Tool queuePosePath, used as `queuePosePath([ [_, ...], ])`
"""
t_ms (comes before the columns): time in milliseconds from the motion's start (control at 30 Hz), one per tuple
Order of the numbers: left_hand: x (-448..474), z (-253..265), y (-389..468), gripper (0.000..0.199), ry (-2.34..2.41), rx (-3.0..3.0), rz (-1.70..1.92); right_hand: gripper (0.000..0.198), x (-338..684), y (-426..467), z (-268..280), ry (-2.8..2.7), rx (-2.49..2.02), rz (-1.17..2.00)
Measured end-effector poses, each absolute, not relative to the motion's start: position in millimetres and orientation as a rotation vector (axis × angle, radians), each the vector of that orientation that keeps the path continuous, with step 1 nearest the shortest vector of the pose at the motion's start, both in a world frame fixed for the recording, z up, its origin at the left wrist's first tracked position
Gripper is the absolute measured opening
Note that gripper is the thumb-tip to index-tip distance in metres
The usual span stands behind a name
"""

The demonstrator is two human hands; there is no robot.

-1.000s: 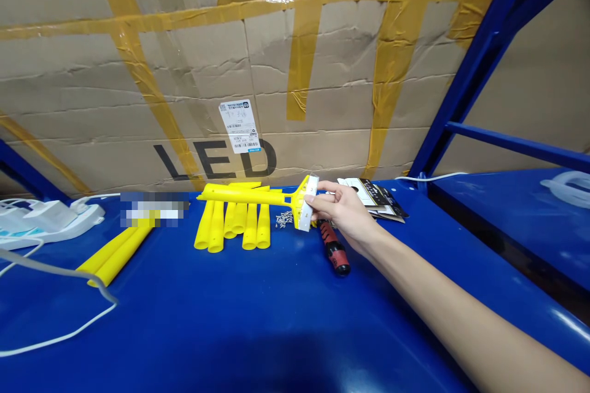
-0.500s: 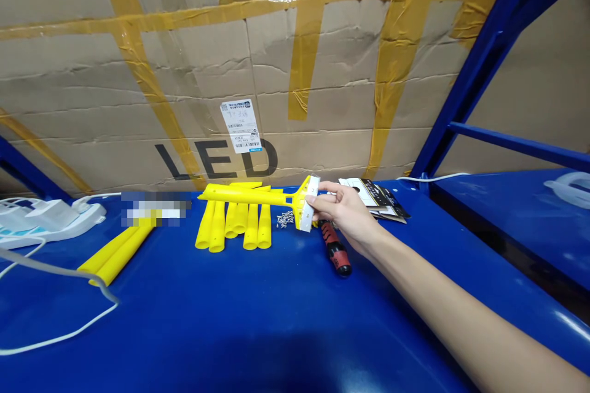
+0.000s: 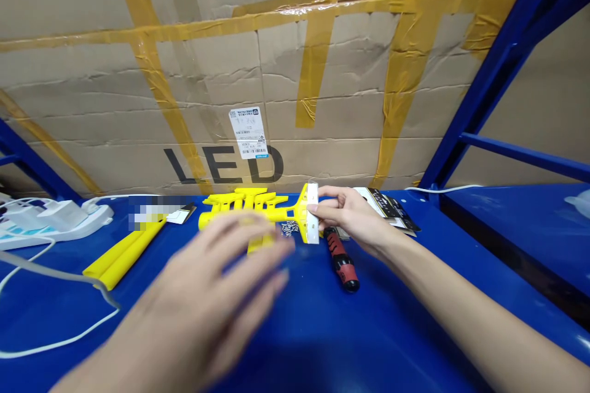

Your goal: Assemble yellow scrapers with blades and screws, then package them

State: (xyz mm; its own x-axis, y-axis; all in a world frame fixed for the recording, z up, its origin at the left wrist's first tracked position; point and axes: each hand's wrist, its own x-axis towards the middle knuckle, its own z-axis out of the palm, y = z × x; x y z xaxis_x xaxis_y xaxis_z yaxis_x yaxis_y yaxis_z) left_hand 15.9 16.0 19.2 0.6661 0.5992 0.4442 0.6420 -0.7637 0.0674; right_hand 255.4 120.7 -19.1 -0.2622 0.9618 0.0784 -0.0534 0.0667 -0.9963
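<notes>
My right hand (image 3: 346,216) pinches a yellow scraper (image 3: 300,215) by the pale blade strip at its head, and the handle points left. Blurred by motion, my left hand (image 3: 221,285) is in front of that handle with its fingers stretched out and apart. Whether it touches the handle I cannot tell. Behind it, several yellow handles (image 3: 249,198) lie on the blue surface, partly hidden. Small metal screws (image 3: 289,228) are heaped beside the scraper head. Just below my right hand lies a red and black screwdriver handle (image 3: 341,261).
Two yellow scrapers (image 3: 126,252) lie at the left, their heads pixelated. A white power strip (image 3: 87,224) and a loose white cable (image 3: 69,338) are beyond them. Black and white packaging cards (image 3: 391,212) lie behind my right hand. A taped cardboard box (image 3: 230,73) and blue rack posts (image 3: 479,80) bound the surface.
My left hand has come into view from the lower left, reaching toward the scraper's handle. My right hand still holds the scraper's head. The whole view has shifted slightly.
</notes>
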Motion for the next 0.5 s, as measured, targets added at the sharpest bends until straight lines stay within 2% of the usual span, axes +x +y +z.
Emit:
queuePosePath([
  [33, 17.3, 28.3, 36.0, 0.046, -1.048, -2.63, -0.733, 0.034, 254.2, 119.9, -16.5, -1.447, -0.979, 1.382],
  [167, 33.2, 40.5, 92.5, 0.056, -1.064, -2.578, -0.429, 0.032, 251.7, 115.4, -12.6, -1.561, -0.957, 1.425],
  [233, 41.7, 37.2, 100.8, 0.058, -1.176, -2.617, -0.322, 0.037, 252.9, 112.9, -14.4, -1.527, -0.977, 1.436],
  [367, 52.9, 29.6, 99.3, 0.074, -1.263, -2.674, -0.09, 0.044, 258.4, 107.8, -19.1, -1.392, -1.015, 1.463],
  [500, 55.9, 27.8, 105.0, 0.059, -1.293, -2.755, -0.076, 0.042, 263.6, 105.2, -21.4, -1.325, -0.996, 1.441],
])
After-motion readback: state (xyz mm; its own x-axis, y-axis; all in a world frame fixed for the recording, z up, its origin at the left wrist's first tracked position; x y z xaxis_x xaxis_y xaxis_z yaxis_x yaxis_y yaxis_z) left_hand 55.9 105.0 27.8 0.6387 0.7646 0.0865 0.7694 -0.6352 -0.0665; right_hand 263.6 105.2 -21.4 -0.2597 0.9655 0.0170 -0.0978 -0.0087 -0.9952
